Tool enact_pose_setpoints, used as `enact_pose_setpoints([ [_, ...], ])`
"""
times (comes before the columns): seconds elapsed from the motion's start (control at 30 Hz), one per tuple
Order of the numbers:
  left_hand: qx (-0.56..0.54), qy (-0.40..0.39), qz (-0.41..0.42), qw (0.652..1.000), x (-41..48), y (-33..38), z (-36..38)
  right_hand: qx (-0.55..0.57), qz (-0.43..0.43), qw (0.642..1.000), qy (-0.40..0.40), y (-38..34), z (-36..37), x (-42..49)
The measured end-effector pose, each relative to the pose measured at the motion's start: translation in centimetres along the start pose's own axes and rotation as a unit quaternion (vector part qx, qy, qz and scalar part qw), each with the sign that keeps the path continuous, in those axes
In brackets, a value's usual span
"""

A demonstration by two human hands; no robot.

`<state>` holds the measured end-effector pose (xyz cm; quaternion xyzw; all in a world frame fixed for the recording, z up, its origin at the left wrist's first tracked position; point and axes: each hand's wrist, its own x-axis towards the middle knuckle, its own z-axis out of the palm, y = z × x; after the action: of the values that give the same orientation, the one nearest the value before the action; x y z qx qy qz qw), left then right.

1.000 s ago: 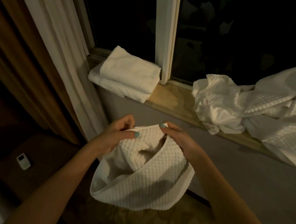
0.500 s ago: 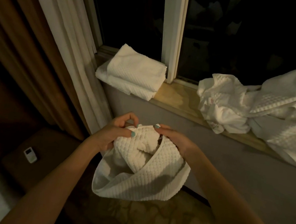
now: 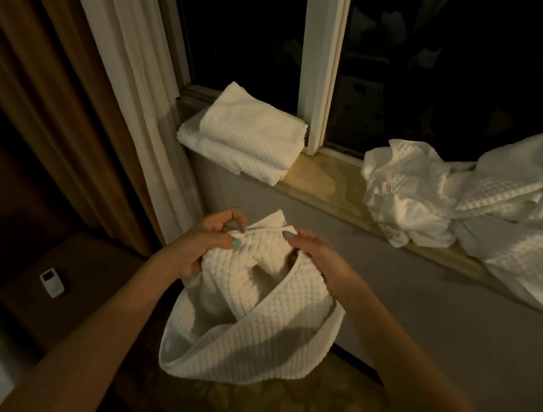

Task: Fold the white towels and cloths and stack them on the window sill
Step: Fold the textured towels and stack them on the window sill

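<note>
— Where is the towel, and which way does it point?

— It is between the two hands. The left hand (image 3: 202, 248) pinches the top edge with thumb and fingers, and the right hand (image 3: 318, 257) pinches the same edge just beside it. The towel (image 3: 247, 323) hangs down from them. Its long axis runs toward the floor, and its lower part curls into an open loop.

— Did something change?

— Only a little. Half a second ago the edge was flatter; now one corner stands up between the hands. The grip is the same.

— How many pieces are there?

— One towel is in the hands. Beyond the left hand, one stack (image 3: 247, 140) of two folded pieces lies on the window sill (image 3: 328, 185). Beyond the right hand and to its right lies one unfolded heap (image 3: 469, 211); its pieces I cannot count.
</note>
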<state>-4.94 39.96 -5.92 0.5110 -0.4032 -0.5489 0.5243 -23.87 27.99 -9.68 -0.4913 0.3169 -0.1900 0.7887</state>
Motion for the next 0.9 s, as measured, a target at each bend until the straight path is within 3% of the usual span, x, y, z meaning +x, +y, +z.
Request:
enact_pose_setpoints([
  [0.2,0.095,-0.009,-0.066,0.993,0.2,-0.9,0.4,-0.178,-0.166,0.969,0.044,-1.2,1.1,-0.8],
  [0.3,0.152,0.071,-0.035,0.985,1.3,-1.3,2.1,-0.226,-0.210,0.950,0.041,-1.1,1.6,-0.9],
  [0.43,0.180,0.141,0.029,0.973,2.4,-1.5,3.2,-0.294,-0.238,0.924,0.050,-1.8,1.2,-1.7],
  [0.6,0.210,0.153,0.066,0.963,3.2,-1.0,4.2,-0.370,-0.277,0.883,0.081,-3.2,0.7,-3.0],
  [0.77,0.228,0.134,0.087,0.960,3.6,-0.9,4.9,-0.371,-0.277,0.878,0.123,-4.0,1.0,-3.6],
  [0.9,0.140,0.133,0.064,0.979,3.4,-1.0,5.2,-0.369,-0.265,0.881,0.134,-4.0,1.0,-3.3],
])
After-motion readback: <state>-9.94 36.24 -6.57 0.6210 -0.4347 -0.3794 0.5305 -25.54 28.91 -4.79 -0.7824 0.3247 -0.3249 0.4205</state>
